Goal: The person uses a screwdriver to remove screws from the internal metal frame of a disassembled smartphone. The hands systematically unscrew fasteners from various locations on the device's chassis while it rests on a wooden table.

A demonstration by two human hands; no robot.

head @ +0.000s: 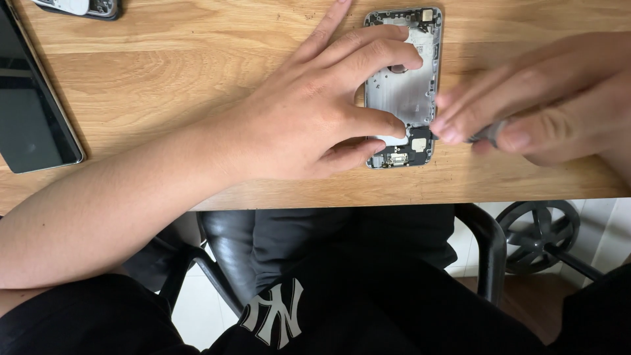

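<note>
An opened grey phone housing [413, 92] lies upright on the wooden table [164, 72], its inner metal plate and small parts showing. My left hand [315, 112] rests on its left side, fingers spread over the housing and pinning it down. My right hand [539, 105] comes in from the right, blurred, with its fingers closed around a thin grey tool [490, 133] whose tip meets the housing's lower right edge.
A dark tablet [29, 112] lies at the table's left edge. Part of another phone-like device [82, 6] sits at the top left. Below the table's near edge are a black chair [483, 243] and my lap in black clothing.
</note>
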